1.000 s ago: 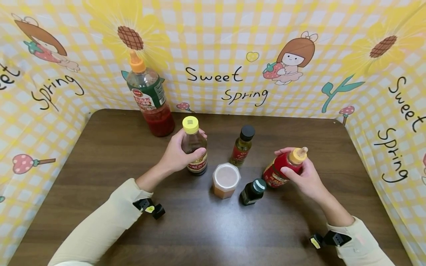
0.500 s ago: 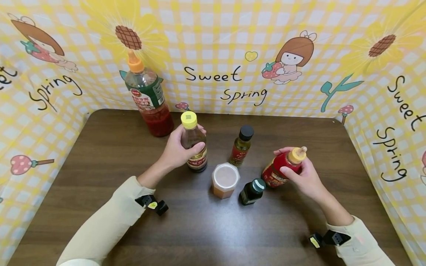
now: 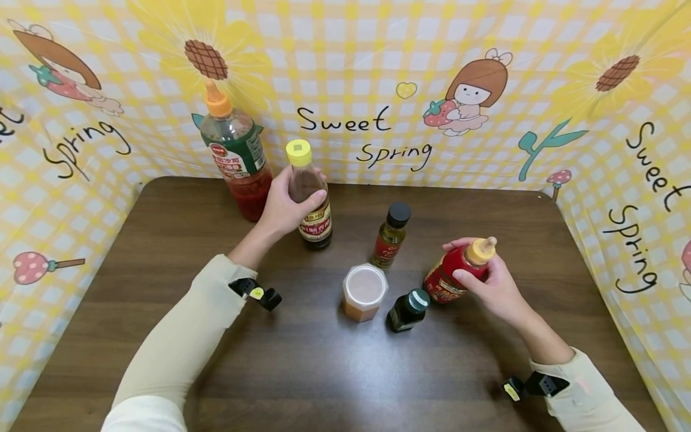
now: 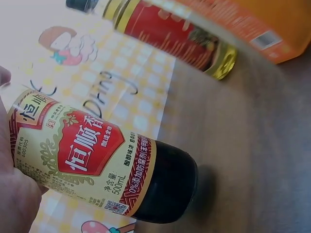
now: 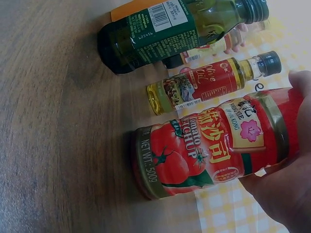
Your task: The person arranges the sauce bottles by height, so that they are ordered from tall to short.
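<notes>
In the head view my left hand (image 3: 283, 207) grips a dark vinegar bottle (image 3: 315, 227) with a yellow cap, thumb across its front. The bottle is upright; whether its base touches the table I cannot tell. Its cream and red label (image 4: 87, 145) faces the left wrist camera. On the right, my right hand (image 3: 496, 291) holds a red tomato ketchup bottle (image 3: 445, 279) with a yellow nozzle cap around its upper part. The fingers behind each bottle are mostly hidden. A large orange-capped sauce bottle (image 3: 237, 153) stands just left of and behind the vinegar.
Between the hands stand a small olive oil bottle (image 3: 387, 245), a clear-lidded jar (image 3: 366, 288) with orange-brown contents, and a dark green bottle (image 3: 406, 312). The brown wooden table (image 3: 302, 372) meets a yellow checked cloth (image 3: 345, 72) behind and at both sides.
My left hand has carried the vinegar bottle back toward the rear cloth and slightly left, near the large sauce bottle. My right hand and the ketchup bottle have stayed in place.
</notes>
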The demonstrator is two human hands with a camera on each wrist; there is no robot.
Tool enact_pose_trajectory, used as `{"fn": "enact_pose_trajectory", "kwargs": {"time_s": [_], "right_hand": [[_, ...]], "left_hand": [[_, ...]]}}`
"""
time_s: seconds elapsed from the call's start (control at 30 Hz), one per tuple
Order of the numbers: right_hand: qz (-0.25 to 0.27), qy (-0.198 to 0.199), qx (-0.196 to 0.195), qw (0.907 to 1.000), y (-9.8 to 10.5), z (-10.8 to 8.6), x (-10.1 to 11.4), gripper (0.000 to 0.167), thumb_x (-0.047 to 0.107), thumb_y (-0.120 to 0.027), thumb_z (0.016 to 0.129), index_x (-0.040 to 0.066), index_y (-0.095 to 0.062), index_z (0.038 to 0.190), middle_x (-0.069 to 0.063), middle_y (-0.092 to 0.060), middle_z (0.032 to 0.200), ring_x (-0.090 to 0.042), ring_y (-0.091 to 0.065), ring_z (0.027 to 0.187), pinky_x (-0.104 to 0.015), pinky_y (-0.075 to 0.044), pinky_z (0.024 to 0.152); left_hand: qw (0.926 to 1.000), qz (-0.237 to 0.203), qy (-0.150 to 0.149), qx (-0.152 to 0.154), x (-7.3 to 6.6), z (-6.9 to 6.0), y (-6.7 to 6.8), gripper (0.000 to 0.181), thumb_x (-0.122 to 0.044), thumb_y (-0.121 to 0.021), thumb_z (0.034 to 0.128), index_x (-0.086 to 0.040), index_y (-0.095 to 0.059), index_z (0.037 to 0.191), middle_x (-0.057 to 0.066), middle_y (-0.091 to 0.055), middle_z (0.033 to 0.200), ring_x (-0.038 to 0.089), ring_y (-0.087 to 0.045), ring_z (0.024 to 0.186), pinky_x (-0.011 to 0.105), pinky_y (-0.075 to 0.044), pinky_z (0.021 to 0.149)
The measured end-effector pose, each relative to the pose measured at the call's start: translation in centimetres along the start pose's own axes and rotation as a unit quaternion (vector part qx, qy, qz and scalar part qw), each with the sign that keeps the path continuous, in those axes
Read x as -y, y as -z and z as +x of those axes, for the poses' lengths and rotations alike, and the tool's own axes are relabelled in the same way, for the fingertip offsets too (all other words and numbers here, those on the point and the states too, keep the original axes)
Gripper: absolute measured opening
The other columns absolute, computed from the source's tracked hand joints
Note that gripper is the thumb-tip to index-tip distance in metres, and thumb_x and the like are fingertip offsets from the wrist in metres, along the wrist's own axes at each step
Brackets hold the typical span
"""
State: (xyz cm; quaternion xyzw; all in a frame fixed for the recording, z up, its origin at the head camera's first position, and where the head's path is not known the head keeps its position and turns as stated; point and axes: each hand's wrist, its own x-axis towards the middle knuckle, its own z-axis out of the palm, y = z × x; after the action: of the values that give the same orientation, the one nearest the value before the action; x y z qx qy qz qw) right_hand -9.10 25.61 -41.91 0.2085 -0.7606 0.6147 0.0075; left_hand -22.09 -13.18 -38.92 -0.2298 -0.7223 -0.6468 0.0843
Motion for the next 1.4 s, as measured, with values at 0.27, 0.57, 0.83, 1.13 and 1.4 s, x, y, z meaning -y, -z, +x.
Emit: {"fn": "enact_pose_trajectory", "kwargs": {"time_s": [0.27, 0.57, 0.83, 1.13, 1.4], "right_hand": [[-0.001, -0.003, 0.001, 1.0000, 0.1, 0.0, -0.1, 0.044, -0.013, -0.059, 0.091, -0.006, -0.050, 0.133, -0.014, -0.061, 0.132, -0.017, -0.058, 0.120, -0.023, -0.048, 0.100], [0.000, -0.003, 0.005, 1.0000, 0.0, 0.1, -0.2, 0.044, -0.012, -0.060, 0.091, -0.006, -0.049, 0.133, -0.007, -0.062, 0.132, -0.017, -0.058, 0.121, -0.023, -0.048, 0.100], [0.000, -0.002, 0.002, 1.0000, 0.1, 0.1, -0.1, 0.044, -0.013, -0.059, 0.091, -0.007, -0.049, 0.133, -0.005, -0.062, 0.131, -0.019, -0.058, 0.121, -0.023, -0.048, 0.100], [-0.003, -0.005, 0.001, 1.0000, 0.0, 0.1, 0.0, 0.044, -0.012, -0.060, 0.091, -0.006, -0.050, 0.133, -0.005, -0.063, 0.131, -0.020, -0.058, 0.121, -0.023, -0.048, 0.100], [-0.001, -0.006, 0.002, 1.0000, 0.0, 0.1, -0.1, 0.044, -0.013, -0.060, 0.091, -0.006, -0.049, 0.133, -0.010, -0.061, 0.132, -0.017, -0.058, 0.121, -0.023, -0.048, 0.100]], "left_hand": [[0.9998, -0.020, -0.007, 0.002, 0.9, 2.7, 0.2, 0.034, 0.004, -0.069, 0.0897, 0.009, -0.054, 0.120, 0.023, -0.063, 0.110, 0.015, -0.064, 0.097, 0.030, -0.054, 0.091], [0.9999, -0.007, 0.012, -0.001, 1.8, 4.4, 0.8, 0.031, -0.001, -0.070, 0.0912, 0.006, -0.056, 0.117, 0.008, -0.065, 0.106, 0.015, -0.064, 0.098, 0.031, -0.053, 0.092], [0.9992, 0.003, 0.040, -0.005, 2.3, 5.4, 0.9, 0.029, -0.003, -0.071, 0.0912, 0.000, -0.058, 0.117, 0.004, -0.065, 0.107, 0.014, -0.063, 0.100, 0.030, -0.053, 0.093], [0.9990, -0.004, 0.043, -0.001, 2.9, 6.3, 0.7, 0.029, -0.003, -0.072, 0.0902, -0.003, -0.058, 0.116, 0.001, -0.065, 0.105, 0.015, -0.062, 0.098, 0.027, -0.052, 0.088], [0.9992, -0.001, 0.040, 0.001, 3.1, 6.5, 0.4, 0.029, -0.003, -0.070, 0.0912, 0.000, -0.058, 0.117, 0.001, -0.065, 0.105, 0.013, -0.062, 0.098, 0.028, -0.052, 0.090]]}}
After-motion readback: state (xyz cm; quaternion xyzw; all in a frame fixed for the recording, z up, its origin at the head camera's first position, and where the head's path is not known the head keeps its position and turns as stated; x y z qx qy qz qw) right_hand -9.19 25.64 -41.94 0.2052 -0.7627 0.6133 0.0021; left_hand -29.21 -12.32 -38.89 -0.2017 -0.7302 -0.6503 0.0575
